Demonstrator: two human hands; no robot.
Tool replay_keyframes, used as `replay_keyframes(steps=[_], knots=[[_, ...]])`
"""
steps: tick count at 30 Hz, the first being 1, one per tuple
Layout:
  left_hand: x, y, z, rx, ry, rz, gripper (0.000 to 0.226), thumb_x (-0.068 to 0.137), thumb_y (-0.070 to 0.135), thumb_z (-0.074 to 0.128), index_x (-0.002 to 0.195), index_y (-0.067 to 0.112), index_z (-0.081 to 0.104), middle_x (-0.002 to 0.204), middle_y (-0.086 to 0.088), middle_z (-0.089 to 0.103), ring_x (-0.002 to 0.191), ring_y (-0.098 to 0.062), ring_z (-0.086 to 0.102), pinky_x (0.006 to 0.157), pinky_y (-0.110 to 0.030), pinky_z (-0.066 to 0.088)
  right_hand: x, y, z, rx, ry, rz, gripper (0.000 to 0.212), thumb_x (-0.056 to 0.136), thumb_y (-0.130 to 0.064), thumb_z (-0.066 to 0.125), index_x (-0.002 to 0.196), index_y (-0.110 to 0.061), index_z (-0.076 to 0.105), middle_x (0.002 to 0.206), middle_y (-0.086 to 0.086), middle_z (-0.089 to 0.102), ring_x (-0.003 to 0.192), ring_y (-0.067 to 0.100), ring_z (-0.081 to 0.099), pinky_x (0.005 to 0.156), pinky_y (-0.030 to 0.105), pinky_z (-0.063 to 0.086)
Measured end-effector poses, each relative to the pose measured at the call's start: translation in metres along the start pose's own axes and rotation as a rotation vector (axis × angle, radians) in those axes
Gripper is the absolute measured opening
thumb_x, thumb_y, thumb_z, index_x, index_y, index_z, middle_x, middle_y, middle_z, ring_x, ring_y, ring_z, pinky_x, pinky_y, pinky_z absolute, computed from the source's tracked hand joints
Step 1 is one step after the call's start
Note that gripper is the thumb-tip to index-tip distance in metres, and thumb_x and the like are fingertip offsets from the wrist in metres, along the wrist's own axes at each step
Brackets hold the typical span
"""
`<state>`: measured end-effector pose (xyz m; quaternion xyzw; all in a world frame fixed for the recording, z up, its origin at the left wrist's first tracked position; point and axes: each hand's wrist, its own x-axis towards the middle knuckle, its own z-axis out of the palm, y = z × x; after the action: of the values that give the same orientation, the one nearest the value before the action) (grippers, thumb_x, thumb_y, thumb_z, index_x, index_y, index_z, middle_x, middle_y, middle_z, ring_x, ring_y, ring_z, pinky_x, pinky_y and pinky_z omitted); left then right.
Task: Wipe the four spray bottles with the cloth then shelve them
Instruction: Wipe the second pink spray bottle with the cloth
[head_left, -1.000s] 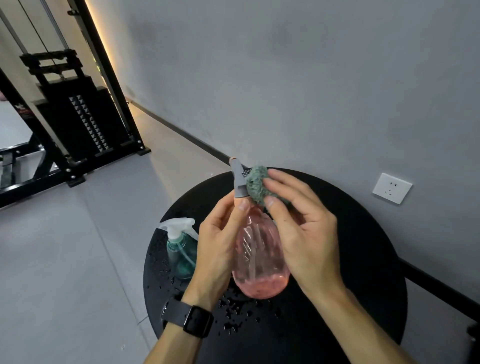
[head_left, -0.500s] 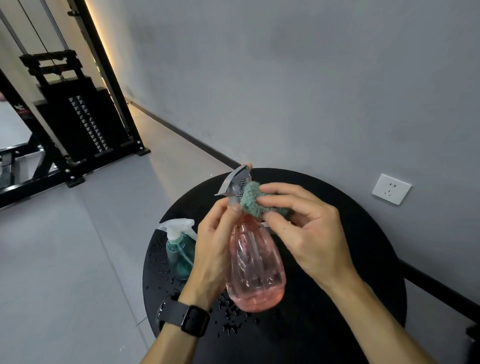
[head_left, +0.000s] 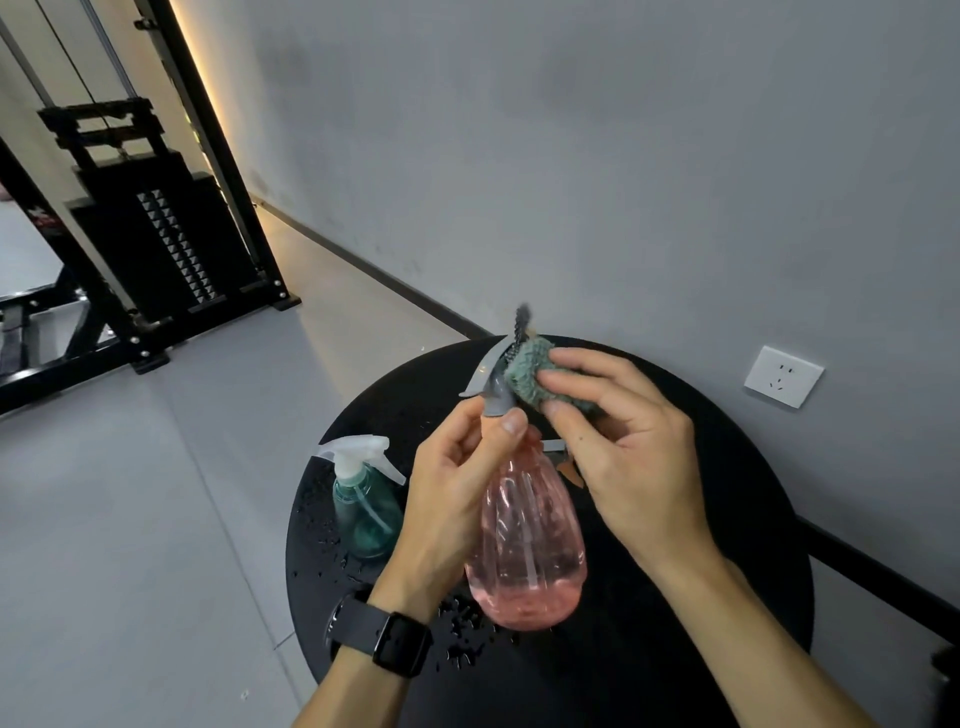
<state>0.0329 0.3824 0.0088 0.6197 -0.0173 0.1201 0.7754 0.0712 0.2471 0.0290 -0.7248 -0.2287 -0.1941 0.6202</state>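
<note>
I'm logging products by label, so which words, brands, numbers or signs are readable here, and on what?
None can be read.
Pink spray bottle, held by the left hand: no label shows.
Green spray bottle on the black table: no label shows.
Cloth in the right hand: no print.
Watch: face dark.
Wall socket: only slots, no lettering.
Weight machine: red marking at its left, too blurred to read.

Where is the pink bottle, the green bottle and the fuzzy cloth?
pink bottle (head_left: 527, 540), head view, on its ribbed body.
green bottle (head_left: 366, 512), head view, on its teal body.
fuzzy cloth (head_left: 527, 371), head view, on its bunched part.
</note>
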Motion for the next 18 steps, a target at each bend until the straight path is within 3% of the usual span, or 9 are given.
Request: replay_keyframes(steps=[2, 4, 6, 11, 15, 18], knots=[[0.002, 0.002, 0.000, 0.027, 0.001, 0.009, 0.018, 0.087, 0.030, 0.067, 0.101, 0.020, 0.072, 0.091, -0.008, 0.072, 0.086, -0.025, 0.070, 0.083, -0.045, 0.059, 0.000, 0.005, -0.006, -0.048, 0.063, -0.008, 0.025, 0.085, 0.003, 0.068, 0.103, -0.013, 0.075, 0.114, -0.013, 0.066, 0.109, 0.003, 0.062, 0.088, 0.023, 0.054], [0.003, 0.002, 0.000, 0.065, -0.001, 0.024, 0.015, 0.087, 0.030, 0.065, 0.097, 0.021, 0.071, 0.090, -0.006, 0.073, 0.085, -0.023, 0.070, 0.081, -0.040, 0.059, 0.001, 0.008, -0.012, -0.067, 0.180, 0.005, 0.024, 0.085, 0.003, 0.069, 0.103, -0.011, 0.074, 0.112, -0.012, 0.066, 0.106, -0.005, 0.061, 0.085, 0.008, 0.048], [0.003, 0.002, 0.003, 0.107, -0.005, 0.039, 0.019, 0.086, 0.032, 0.067, 0.099, 0.019, 0.069, 0.091, -0.006, 0.074, 0.087, -0.021, 0.072, 0.083, -0.038, 0.060, 0.003, 0.010, -0.018, -0.055, 0.275, 0.029, 0.023, 0.085, 0.001, 0.069, 0.104, -0.010, 0.074, 0.112, -0.013, 0.065, 0.105, -0.008, 0.060, 0.083, 0.003, 0.043], [0.003, -0.002, 0.017, 0.162, -0.039, 0.024, 0.033, 0.080, 0.033, 0.068, 0.106, 0.013, 0.067, 0.092, -0.003, 0.077, 0.088, -0.013, 0.073, 0.080, -0.029, 0.059, 0.008, 0.013, -0.033, -0.026, 0.426, 0.067, 0.026, 0.086, -0.003, 0.070, 0.105, -0.020, 0.071, 0.110, -0.016, 0.065, 0.104, -0.007, 0.061, 0.082, 0.004, 0.043], [0.002, -0.011, 0.028, 0.213, -0.088, 0.005, 0.029, 0.082, 0.038, 0.071, 0.105, 0.020, 0.068, 0.098, -0.007, 0.076, 0.098, -0.027, 0.072, 0.090, -0.043, 0.058, 0.012, 0.014, -0.047, -0.005, 0.518, 0.080, 0.025, 0.087, -0.006, 0.069, 0.105, -0.023, 0.070, 0.113, -0.009, 0.067, 0.108, -0.002, 0.061, 0.082, 0.006, 0.044], [0.002, -0.018, 0.040, 0.272, -0.142, -0.027, 0.022, 0.086, 0.034, 0.070, 0.105, 0.025, 0.068, 0.101, 0.002, 0.076, 0.095, -0.014, 0.071, 0.088, -0.033, 0.057, 0.016, 0.017, -0.059, 0.009, 0.595, 0.092, 0.023, 0.087, -0.005, 0.068, 0.106, -0.018, 0.071, 0.115, -0.004, 0.067, 0.108, -0.002, 0.061, 0.085, 0.008, 0.045]])
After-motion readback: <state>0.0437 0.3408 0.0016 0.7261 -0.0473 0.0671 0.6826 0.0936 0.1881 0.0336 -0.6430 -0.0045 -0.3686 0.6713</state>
